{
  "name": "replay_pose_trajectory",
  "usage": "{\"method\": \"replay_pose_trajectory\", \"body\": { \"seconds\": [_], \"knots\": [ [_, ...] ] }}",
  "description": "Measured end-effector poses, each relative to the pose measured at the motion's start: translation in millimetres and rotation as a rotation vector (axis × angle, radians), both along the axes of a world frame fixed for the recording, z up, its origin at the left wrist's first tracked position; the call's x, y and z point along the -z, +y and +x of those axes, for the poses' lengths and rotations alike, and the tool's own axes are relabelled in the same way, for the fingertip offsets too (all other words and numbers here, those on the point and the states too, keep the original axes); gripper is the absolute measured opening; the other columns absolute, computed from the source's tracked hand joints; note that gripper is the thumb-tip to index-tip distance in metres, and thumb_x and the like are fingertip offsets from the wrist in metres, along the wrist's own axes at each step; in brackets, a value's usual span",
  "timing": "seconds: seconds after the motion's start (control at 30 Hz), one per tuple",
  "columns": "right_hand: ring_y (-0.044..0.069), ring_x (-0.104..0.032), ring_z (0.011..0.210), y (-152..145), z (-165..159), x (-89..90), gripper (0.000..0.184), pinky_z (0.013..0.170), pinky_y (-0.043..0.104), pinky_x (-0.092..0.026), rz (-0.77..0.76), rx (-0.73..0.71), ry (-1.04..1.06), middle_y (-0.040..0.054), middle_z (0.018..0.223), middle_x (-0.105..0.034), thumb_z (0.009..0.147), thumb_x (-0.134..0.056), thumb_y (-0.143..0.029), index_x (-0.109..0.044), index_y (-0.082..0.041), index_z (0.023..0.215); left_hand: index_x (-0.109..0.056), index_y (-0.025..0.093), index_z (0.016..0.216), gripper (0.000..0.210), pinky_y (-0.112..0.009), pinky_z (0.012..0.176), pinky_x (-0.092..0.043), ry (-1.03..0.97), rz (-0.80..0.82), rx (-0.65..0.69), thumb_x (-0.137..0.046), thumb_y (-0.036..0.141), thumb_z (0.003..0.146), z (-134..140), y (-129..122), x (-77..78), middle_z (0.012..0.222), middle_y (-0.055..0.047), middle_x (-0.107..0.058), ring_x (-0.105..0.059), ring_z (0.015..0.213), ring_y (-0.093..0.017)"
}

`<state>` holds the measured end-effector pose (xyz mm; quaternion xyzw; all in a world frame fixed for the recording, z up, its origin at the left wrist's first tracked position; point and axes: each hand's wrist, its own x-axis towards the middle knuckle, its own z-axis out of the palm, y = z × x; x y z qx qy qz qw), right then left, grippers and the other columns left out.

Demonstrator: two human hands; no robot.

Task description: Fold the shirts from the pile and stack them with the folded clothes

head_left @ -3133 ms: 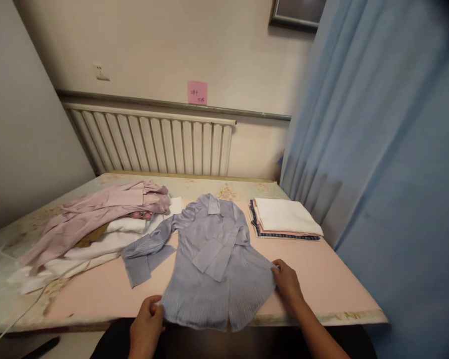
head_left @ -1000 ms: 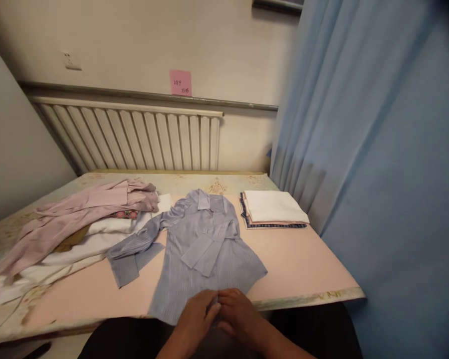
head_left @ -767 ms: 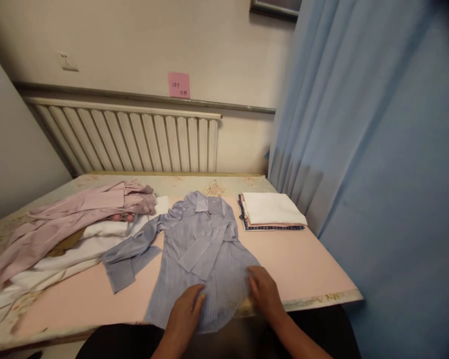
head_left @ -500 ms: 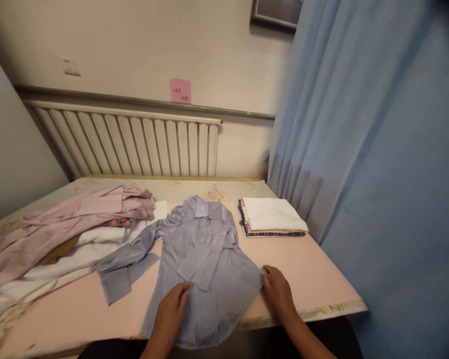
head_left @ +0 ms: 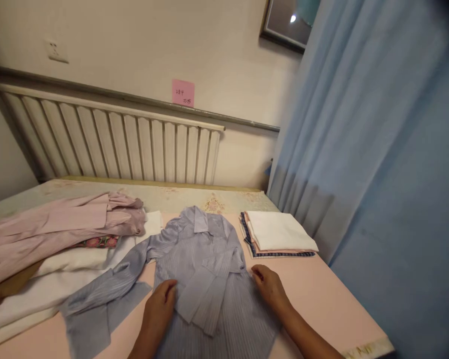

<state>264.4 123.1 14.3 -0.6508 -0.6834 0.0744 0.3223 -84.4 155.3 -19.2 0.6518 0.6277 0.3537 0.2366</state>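
A blue-grey striped shirt [head_left: 232,299] lies front up, its collar towards the wall. One sleeve [head_left: 119,271] stretches out to the left, and the other is folded across the front with its cuff pointing down. At the shirt's left side, my left hand [head_left: 157,311] is closed on the fabric with curled fingers. My right hand [head_left: 272,291] pinches the opposite side edge, below the shoulder. The fingertips of both hands are partly hidden. The shirt's hem runs out of view at the bottom.
Left of the shirt lies a loose heap of clothes, a pink garment [head_left: 78,217] over white ones [head_left: 71,279]. A folded stack with a white cloth [head_left: 280,230] on top sits at the right. A blue curtain [head_left: 344,149] hangs beside the bed; a radiator [head_left: 134,144] stands behind.
Both hands have moved up along the shirt's sides, away from its hem. The right hand has left the lower right corner. The view has shifted, so the hem is now out of frame.
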Motion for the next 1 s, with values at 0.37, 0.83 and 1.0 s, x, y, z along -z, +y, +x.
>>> {"method": "replay_pose_trajectory", "body": {
  "seconds": [0.37, 0.83, 1.0],
  "knots": [
    [0.016, -0.062, 0.082, 120.9, -79.8, -35.2, 0.021, 0.071, 0.022, -0.041, -0.045, -0.110, -0.230, 0.0037, 0.089, -0.069, 0.084, -0.045, -0.015, -0.066, -0.020, 0.087, -0.065, 0.021, 0.094, 0.033, -0.032, 0.083, -0.048, -0.116, -0.061, -0.043, -0.038, 0.036, 0.084, -6.9, 9.5, 5.2, 0.096, -0.005, -0.072, -0.066, 0.091, -0.021],
    [0.023, -0.059, 0.102, 246.2, -143.3, -4.1, 0.015, 0.088, 0.035, -0.043, -0.250, -0.002, -0.277, 0.0111, 0.103, -0.065, 0.090, -0.053, -0.025, -0.065, -0.017, 0.094, -0.063, 0.021, 0.092, 0.032, -0.028, 0.072, -0.050, -0.204, -0.126, -0.067, -0.037, 0.038, 0.085, -8.4, 17.4, 16.2, 0.086, -0.004, -0.071, -0.066, 0.073, -0.018],
    [0.019, -0.060, 0.099, 293.4, -120.0, -23.2, 0.029, 0.085, 0.040, -0.051, -0.315, 0.165, -0.067, 0.0076, 0.117, -0.059, 0.093, -0.054, -0.036, -0.057, -0.018, 0.115, -0.062, 0.022, 0.094, 0.031, -0.028, 0.071, -0.050, -0.233, -0.146, -0.064, -0.037, 0.038, 0.085, -8.5, 17.5, 20.5, 0.086, -0.003, -0.071, -0.066, 0.071, -0.018]
  ]
}}
